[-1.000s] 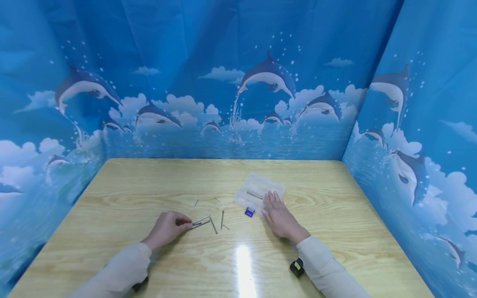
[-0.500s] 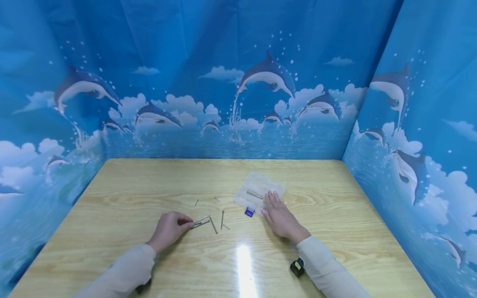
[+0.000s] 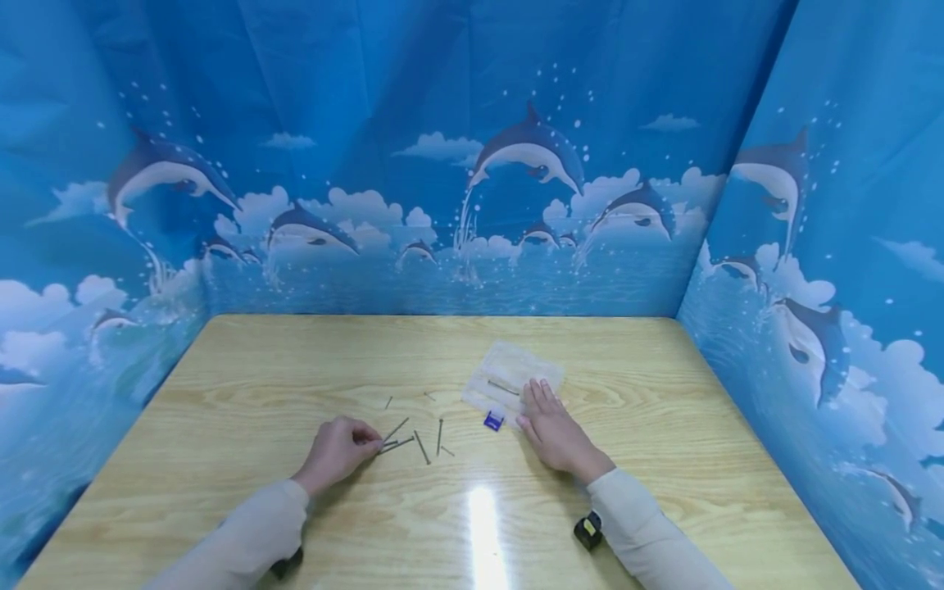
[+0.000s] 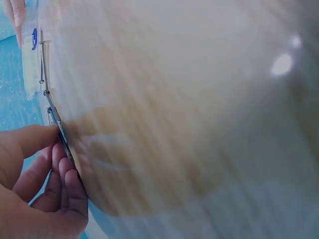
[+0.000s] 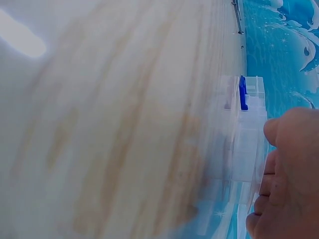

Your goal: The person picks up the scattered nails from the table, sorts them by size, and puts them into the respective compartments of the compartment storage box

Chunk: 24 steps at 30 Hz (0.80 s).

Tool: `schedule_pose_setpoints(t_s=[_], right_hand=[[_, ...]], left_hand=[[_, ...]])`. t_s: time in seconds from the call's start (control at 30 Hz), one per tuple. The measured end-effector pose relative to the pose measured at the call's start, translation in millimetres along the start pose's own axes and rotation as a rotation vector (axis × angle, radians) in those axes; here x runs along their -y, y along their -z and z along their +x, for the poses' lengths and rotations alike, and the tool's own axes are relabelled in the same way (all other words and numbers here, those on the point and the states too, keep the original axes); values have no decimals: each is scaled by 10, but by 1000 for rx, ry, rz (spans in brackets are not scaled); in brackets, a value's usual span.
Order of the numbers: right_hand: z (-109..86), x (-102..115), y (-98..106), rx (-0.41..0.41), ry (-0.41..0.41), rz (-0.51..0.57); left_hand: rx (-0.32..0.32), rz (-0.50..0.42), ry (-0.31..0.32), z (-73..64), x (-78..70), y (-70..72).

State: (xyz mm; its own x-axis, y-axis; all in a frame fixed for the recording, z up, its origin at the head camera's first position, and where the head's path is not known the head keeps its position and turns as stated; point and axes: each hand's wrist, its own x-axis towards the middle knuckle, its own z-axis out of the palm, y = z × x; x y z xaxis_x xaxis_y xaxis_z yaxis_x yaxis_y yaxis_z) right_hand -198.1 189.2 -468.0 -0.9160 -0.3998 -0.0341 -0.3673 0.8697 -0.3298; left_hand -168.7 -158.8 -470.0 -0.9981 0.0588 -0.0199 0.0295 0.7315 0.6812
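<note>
My left hand [image 3: 341, 452] pinches the near end of a long metal nail [image 3: 397, 429] between thumb and fingers, low over the table. Beside those fingertips lies another nail [image 3: 401, 443], partly crossing the group. In the left wrist view, the thumb and forefinger meet at the overlapping nails [image 4: 54, 110], so which one is gripped is hard to separate there. My right hand [image 3: 555, 430] rests with straight fingers on a clear plastic box [image 3: 509, 358]. That box has a blue latch [image 3: 493, 420] and a single nail [image 3: 504, 386] inside.
Right of the left hand lie two more long nails [image 3: 422, 447] and a tiny nail [image 3: 447, 450]. Farther back are two small nails [image 3: 389, 401]. The wooden table [image 3: 310, 352] ends at a blue dolphin curtain [image 3: 413, 147] behind and at the sides.
The nail at my left fingertips has swung, its far end now pointing more steeply away from me. My left hand has barely shifted, and the right hand stays on the box.
</note>
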Motion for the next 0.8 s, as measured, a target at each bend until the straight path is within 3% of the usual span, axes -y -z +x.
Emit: schedule_pose_setpoints(t_s=[0.57, 0.8], right_hand=[[7, -41, -35, -19, 18, -12], [-2, -36, -21, -19, 18, -9]], left_hand=[[-49, 17, -38, 63, -16, -3], [-49, -57, -27, 69, -46, 45]])
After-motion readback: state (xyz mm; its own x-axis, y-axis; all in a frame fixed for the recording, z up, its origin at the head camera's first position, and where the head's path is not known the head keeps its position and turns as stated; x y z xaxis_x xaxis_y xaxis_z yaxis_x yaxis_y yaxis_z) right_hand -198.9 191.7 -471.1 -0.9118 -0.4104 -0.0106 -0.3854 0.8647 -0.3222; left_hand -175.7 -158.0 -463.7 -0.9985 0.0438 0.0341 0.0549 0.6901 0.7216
